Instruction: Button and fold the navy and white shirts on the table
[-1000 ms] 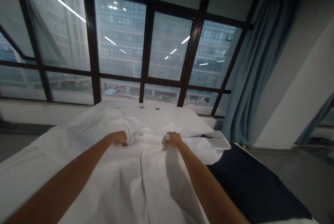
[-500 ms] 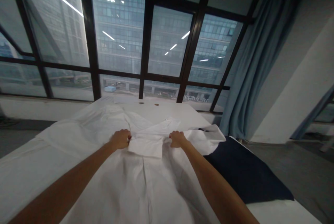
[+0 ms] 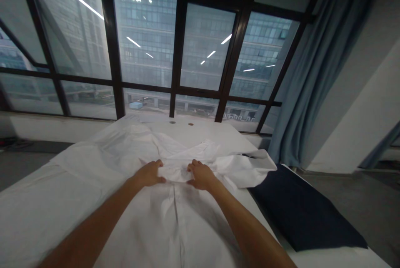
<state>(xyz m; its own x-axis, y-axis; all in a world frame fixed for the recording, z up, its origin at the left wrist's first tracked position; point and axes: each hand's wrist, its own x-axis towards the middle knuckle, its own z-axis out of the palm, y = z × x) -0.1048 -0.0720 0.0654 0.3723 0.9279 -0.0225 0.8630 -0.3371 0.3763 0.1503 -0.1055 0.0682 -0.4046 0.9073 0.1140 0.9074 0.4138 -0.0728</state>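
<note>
A white cloth garment (image 3: 150, 226) with a centre seam lies spread over the white table (image 3: 215, 132), its near part filling the bottom of the view. At its gathered band, my left hand (image 3: 151, 173) touches the left side with thumb and fingers apart. Facing it across a short stretch of bunched cloth, my right hand (image 3: 201, 175) has its fingers curled on the fabric at the right side. A loose white flap of cloth sticks out to the right of my right hand.
Dark navy fabric (image 3: 309, 209) lies on the table's right part. Two round holes show near the table's far edge. Behind stand dark-framed windows (image 3: 178, 51), with a blue-grey curtain (image 3: 300, 93) at the right beside a pale column.
Both hands have changed their hold; the right hand has moved left, closer to the left hand, and the left hand's fingers have spread. The folded flap between them is now bunched up.
</note>
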